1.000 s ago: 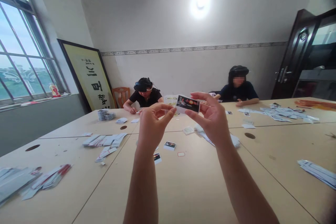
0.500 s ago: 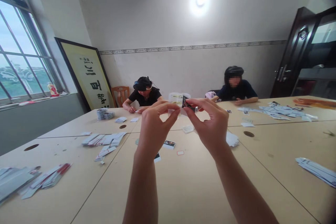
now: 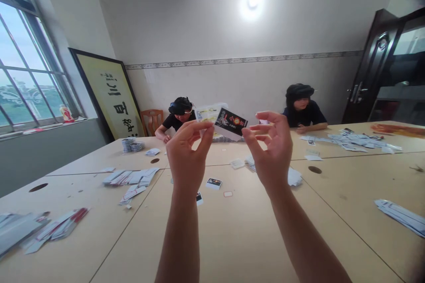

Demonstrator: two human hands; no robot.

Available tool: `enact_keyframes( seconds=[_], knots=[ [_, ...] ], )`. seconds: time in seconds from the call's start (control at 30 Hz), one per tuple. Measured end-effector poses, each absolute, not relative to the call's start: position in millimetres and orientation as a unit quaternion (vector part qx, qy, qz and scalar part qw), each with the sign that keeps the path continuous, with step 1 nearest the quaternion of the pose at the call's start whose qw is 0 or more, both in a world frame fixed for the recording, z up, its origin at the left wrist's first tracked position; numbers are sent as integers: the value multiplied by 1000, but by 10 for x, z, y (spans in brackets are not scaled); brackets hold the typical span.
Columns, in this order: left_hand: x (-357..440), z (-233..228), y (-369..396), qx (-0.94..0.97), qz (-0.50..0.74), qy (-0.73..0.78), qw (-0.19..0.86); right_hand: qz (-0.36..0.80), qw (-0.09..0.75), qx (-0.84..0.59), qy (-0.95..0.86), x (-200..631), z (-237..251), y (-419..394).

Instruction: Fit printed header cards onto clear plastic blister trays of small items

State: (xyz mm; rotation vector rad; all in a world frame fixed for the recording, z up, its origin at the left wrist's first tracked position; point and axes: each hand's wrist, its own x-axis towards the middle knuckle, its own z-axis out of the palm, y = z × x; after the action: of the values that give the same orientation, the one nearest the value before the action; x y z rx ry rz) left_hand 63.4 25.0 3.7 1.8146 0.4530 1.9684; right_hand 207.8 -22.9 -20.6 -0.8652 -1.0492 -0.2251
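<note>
In the head view, a black card (image 3: 230, 120) with red print and a white lower strip is held up at a tilt above the table. My right hand (image 3: 275, 152) pinches its right corner between thumb and a fingertip, with the index finger raised. Behind the card's left side is a clear plastic packet (image 3: 203, 113) with yellow marks. My left hand (image 3: 188, 152) is closed, thumb against index finger, on that packet; whether it also grips the card's left edge is hidden. Below lies a similar black and white card (image 3: 214, 183), and another (image 3: 199, 198) shows partly beside my left forearm.
Paper slips lie in piles on the left (image 3: 133, 177), near left (image 3: 59, 230) and far right (image 3: 352, 139) of the table (image 3: 232, 239). A bundle (image 3: 400, 216) lies at the right edge. Two people (image 3: 177, 115) sit opposite. A clear plastic piece (image 3: 237, 163) lies mid-table.
The black card has turned so its printed front faces me, and my right fingers have spread. My left hand has shifted slightly left with the packet. The person at right has turned their head.
</note>
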Motion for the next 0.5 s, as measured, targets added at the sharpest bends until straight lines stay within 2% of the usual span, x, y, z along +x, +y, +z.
enact_keyframes(
  seconds=[0.17,0.37,0.5],
  knots=[
    [654,21,271,620,741,142,216,147,735,-375,-545,2117,-170,-200],
    [586,5,381,693,671,172,200,133,791,-319,-505,2137,-148,-272],
    [492,22,517,673,692,160,208,152,799,-318,-487,2186,-111,-324]
  ],
)
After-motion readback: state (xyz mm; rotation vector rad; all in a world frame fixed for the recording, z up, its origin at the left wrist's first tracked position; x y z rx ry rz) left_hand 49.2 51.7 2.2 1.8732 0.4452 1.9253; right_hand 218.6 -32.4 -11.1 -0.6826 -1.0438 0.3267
